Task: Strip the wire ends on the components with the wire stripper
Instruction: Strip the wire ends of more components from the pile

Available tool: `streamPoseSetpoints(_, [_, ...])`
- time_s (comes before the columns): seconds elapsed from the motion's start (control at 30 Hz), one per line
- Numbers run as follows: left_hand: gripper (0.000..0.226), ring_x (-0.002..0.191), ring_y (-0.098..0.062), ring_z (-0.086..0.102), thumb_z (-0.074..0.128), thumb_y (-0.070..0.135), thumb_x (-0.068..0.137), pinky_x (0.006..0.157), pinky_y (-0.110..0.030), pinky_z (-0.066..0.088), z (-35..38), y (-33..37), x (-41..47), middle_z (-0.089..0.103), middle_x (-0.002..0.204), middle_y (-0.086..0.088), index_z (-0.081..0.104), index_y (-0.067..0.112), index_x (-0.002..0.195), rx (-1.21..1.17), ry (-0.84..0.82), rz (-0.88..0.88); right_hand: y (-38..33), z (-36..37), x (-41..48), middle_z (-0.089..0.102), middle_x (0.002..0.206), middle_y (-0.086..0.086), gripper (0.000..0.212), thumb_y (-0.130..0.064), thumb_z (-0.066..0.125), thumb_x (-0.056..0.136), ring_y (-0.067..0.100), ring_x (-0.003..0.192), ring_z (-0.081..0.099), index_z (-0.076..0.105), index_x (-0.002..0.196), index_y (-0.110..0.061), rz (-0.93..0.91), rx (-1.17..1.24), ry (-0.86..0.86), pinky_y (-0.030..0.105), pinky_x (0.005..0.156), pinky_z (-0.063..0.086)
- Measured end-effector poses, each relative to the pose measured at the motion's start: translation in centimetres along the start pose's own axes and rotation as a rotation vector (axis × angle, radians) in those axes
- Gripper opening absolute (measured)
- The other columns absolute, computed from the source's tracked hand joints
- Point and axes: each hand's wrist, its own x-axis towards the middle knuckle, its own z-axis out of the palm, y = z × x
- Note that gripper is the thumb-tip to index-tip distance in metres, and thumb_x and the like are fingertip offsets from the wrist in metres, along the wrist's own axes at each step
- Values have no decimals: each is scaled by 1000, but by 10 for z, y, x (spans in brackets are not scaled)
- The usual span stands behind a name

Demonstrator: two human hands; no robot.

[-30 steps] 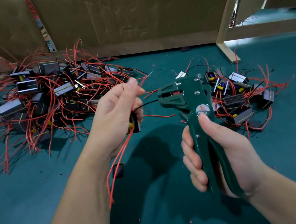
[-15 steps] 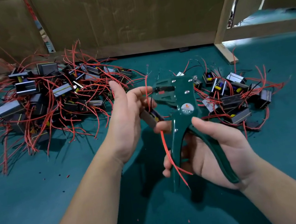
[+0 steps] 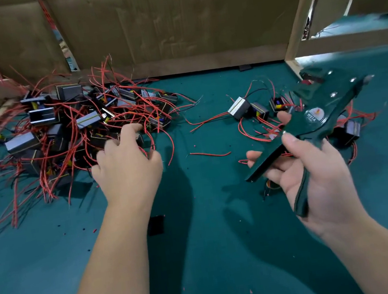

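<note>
Many components [image 3: 22, 143] lay tangled on the surface [image 3: 203, 247], and our left hand [image 3: 127, 167] curled into them; we could not tell if it held one. Our right hand [image 3: 320, 182] gripped the wire stripper [image 3: 320, 101]. Tugging might drag knotted wires [image 3: 132, 114] along.

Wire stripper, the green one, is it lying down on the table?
No, the right hand grips the wire stripper by its handles, up above the table.

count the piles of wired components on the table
2. A large pile at left, under the left hand; a smaller pile at right, partly hidden behind the wire stripper.
</note>
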Motion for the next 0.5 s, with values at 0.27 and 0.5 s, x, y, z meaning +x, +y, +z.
streamPoseSetpoints(0.27, [50,118,-35,40,59,37,85,100,-45,27,6,-4,4,49,126,-12,49,33,134,37,-57,-94,-1,4,-4,67,99,18,39,-15,56,78,37,75,65,58,117,-11,52,-30,-72,49,72,56])
streamPoseSetpoints(0.5, [46,119,-35,38,56,36,82,95,-43,27,5,-9,13,57,118,-9,56,32,128,-82,-36,-200,-9,9,-2,66,85,23,56,-38,51,76,34,71,65,57,124,-10,298,146,-171,45,69,57])
